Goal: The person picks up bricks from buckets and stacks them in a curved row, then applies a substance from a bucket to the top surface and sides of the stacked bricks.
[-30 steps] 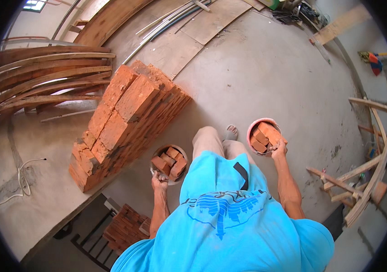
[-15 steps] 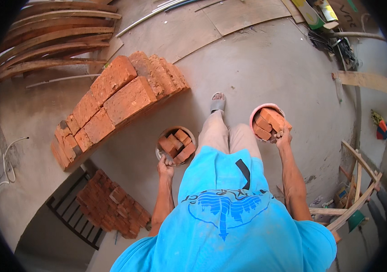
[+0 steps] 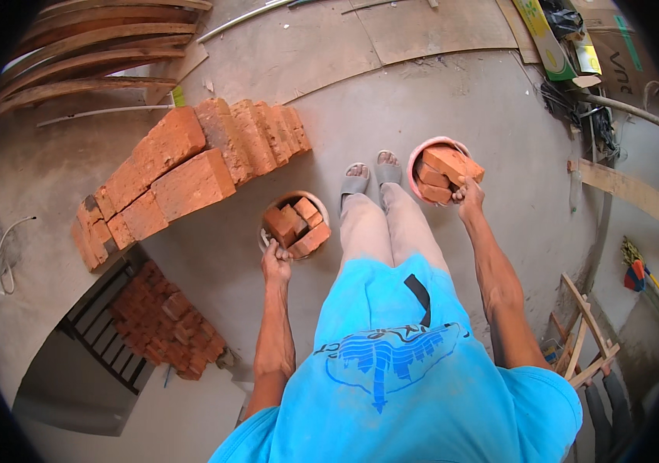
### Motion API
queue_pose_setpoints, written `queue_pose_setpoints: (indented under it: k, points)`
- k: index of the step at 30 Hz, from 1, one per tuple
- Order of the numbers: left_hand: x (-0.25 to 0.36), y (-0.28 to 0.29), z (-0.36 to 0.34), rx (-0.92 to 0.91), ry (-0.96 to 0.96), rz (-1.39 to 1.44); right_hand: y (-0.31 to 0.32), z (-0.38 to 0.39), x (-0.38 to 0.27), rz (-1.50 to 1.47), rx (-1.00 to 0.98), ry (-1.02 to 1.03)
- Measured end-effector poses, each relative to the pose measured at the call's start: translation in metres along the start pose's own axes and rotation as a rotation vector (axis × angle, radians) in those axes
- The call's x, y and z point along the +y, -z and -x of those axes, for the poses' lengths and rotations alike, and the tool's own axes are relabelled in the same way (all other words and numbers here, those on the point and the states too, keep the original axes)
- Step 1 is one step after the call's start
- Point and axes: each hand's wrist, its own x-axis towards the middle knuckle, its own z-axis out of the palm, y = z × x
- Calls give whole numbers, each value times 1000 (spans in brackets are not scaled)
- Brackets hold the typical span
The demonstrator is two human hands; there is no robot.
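My left hand [image 3: 276, 263] is closed at the near edge of a round, pale-rimmed bucket [image 3: 261, 240] filled with several orange bricks [image 3: 308, 211]. To the right, my right hand [image 3: 468, 197] is closed at the near right edge of a second bucket with a pinkish rim [image 3: 439, 142]. Several bricks [image 3: 445, 162] lie in that one too, one jutting over its edge. Whether my fingers grip the rims or handles is too small to tell. Both buckets hang low beside my legs, one on each side.
A tall stack of red bricks [image 3: 194, 181] rises at the left. Farther down lie another brick pile [image 3: 167, 320] and a dark railing [image 3: 102, 328]. Curved timbers [image 3: 98, 50] are at the far left, boards [image 3: 422, 35] ahead, and a wooden frame [image 3: 588, 332] at the right.
My view has shifted forward past the brick stack. Both arms and buckets sit farther ahead in the picture, and both sandalled feet now show side by side.
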Motion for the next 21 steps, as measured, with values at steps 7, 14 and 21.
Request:
queue_pose_setpoints:
  k: [7, 14, 21]
  points:
    - [-29, -76, -27, 18, 8, -20, -37, -57, -25, 112, -65, 39]
    - [-58, -161, -58, -101, -25, -15, -61, -99, -20, 108, -104, 75]
    - [-79, -205, -107, -172, -25, -143, -68, -137, 2, 161, -129, 89]
